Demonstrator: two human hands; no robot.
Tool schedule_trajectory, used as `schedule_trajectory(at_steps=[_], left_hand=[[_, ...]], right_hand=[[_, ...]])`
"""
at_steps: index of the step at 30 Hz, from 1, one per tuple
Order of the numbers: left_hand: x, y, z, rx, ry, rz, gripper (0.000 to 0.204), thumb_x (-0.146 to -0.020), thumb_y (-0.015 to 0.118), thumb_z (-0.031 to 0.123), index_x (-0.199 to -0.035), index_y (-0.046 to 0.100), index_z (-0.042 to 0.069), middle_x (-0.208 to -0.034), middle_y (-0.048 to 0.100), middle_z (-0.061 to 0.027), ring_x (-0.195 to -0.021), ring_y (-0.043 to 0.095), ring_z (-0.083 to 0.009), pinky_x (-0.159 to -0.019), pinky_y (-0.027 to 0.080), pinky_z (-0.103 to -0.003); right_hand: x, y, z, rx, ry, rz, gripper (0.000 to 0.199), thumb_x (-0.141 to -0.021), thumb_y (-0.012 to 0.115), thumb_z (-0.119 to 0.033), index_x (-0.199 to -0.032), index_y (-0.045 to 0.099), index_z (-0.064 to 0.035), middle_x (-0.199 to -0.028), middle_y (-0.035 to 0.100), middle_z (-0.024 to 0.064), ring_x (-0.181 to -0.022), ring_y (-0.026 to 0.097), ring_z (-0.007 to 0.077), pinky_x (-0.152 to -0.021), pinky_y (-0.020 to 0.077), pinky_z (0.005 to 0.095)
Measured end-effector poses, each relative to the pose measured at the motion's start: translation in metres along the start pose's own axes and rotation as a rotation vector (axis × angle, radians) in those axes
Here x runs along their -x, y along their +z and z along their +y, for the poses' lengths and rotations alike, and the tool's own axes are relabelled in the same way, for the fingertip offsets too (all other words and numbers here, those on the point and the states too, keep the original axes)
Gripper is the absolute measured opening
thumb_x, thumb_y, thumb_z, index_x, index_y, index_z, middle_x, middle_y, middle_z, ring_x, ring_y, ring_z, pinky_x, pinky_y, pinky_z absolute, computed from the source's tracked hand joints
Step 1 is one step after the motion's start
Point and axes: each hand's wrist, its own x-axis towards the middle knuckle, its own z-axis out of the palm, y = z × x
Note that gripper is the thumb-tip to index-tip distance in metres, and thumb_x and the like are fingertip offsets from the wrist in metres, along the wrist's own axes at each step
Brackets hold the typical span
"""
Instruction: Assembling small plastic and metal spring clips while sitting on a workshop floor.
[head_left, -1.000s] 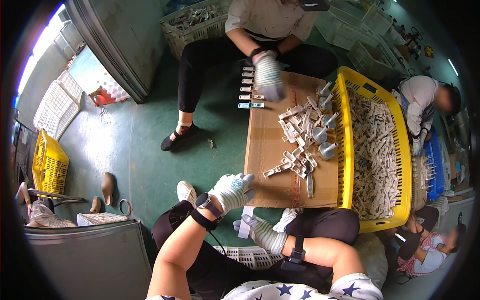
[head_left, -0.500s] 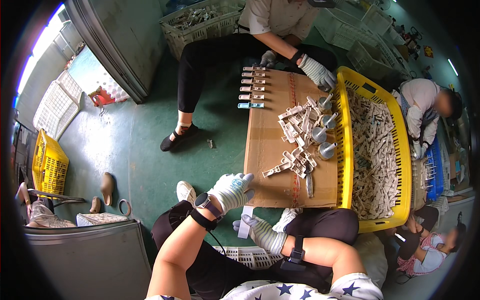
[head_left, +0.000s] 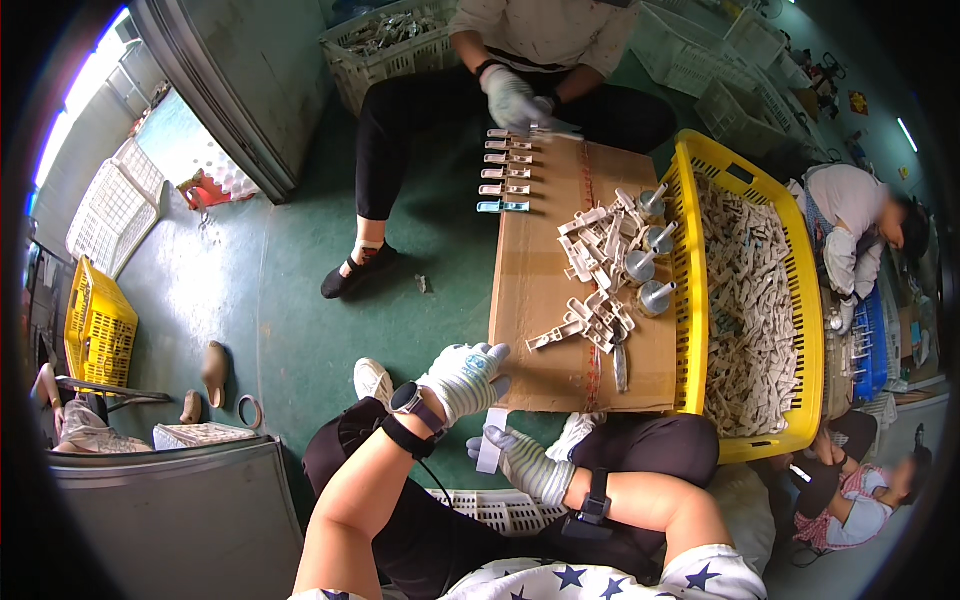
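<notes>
My left hand (head_left: 465, 383), in a striped glove, is at the near left corner of the cardboard-topped surface (head_left: 540, 370). Its fingers are curled; whatever they may hold is hidden. Just below the edge, my right hand (head_left: 532, 470), gloved alike, grips a white strip (head_left: 491, 440) between thumb and fingers. The strip's top end comes close to my left fingers. A loose pile of beige plastic clips (head_left: 598, 322) lies on the cardboard, beside small clear cups with upright stems (head_left: 655, 297). Several clips (head_left: 505, 174) are lined up along the left edge, the nearest one blue (head_left: 502, 207).
A yellow basket (head_left: 690, 330) full of beige clips stands against the cardboard's right side. Across sits a co-worker with gloved hands (head_left: 515, 103) over the far edge. Other people work at right. A shoe (head_left: 214, 374) and a tape ring (head_left: 250, 412) lie on the green floor.
The co-worker's gloved hand has moved from beside the yellow basket left to the far end of the clip row. My hands have hardly moved; the white strip has shifted slightly.
</notes>
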Motion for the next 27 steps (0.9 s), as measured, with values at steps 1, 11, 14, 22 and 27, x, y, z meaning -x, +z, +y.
schedule_trajectory(at_steps=[1, 11, 14, 22, 27], left_hand=[[-0.0003, 0.0002, 0.0001, 0.002, 0.0, 0.004, 0.045, -0.087, 0.06, 0.03, -0.125, 0.054, 0.006, -0.107, 0.066, -0.0176, -0.098, 0.062, -0.0384, -0.086, 0.05, -0.045], [0.0005, -0.0013, 0.0022, -0.001, -0.004, -0.017, 0.046, -0.087, 0.06, 0.031, -0.125, 0.054, 0.007, -0.107, 0.065, -0.018, -0.098, 0.063, -0.0381, -0.086, 0.05, -0.046], [0.0001, -0.0012, 0.0025, -0.006, -0.005, -0.013, 0.046, -0.087, 0.06, 0.031, -0.125, 0.054, 0.007, -0.106, 0.065, -0.0181, -0.097, 0.063, -0.0382, -0.086, 0.05, -0.046], [-0.0007, 0.0027, 0.0003, -0.006, 0.007, 0.0, 0.045, -0.087, 0.06, 0.03, -0.124, 0.054, 0.007, -0.104, 0.066, -0.018, -0.096, 0.063, -0.0383, -0.085, 0.05, -0.046], [-0.0001, 0.0026, 0.0013, -0.001, 0.014, 0.006, 0.045, -0.086, 0.06, 0.03, -0.124, 0.054, 0.006, -0.104, 0.066, -0.018, -0.095, 0.063, -0.0382, -0.085, 0.05, -0.046]], right_hand=[[0.0, 0.0, -0.0001, 0.0, 0.0, 0.0, 0.036, -0.098, 0.056, -0.032, -0.121, 0.049, -0.0051, -0.107, 0.064, 0.0123, -0.097, 0.064, 0.0222, -0.091, 0.0512, 0.0351], [0.0013, 0.0005, -0.0015, 0.001, 0.003, -0.005, 0.037, -0.098, 0.055, -0.032, -0.123, 0.048, -0.0051, -0.108, 0.064, 0.0126, -0.099, 0.064, 0.0222, -0.091, 0.0509, 0.0352], [0.0014, 0.0001, -0.0013, -0.009, 0.002, -0.004, 0.037, -0.099, 0.055, -0.031, -0.123, 0.049, -0.0047, -0.108, 0.064, 0.0129, -0.099, 0.064, 0.0223, -0.091, 0.0508, 0.0353], [0.0022, 0.0008, -0.0025, 0.004, 0.002, -0.005, 0.036, -0.098, 0.055, -0.031, -0.122, 0.05, -0.0037, -0.109, 0.065, 0.0135, -0.099, 0.064, 0.0229, -0.092, 0.0505, 0.0353], [0.0014, 0.0006, -0.0015, 0.007, 0.003, -0.002, 0.036, -0.099, 0.055, -0.031, -0.122, 0.05, -0.0036, -0.109, 0.065, 0.0134, -0.1, 0.064, 0.0229, -0.093, 0.0505, 0.0356]])
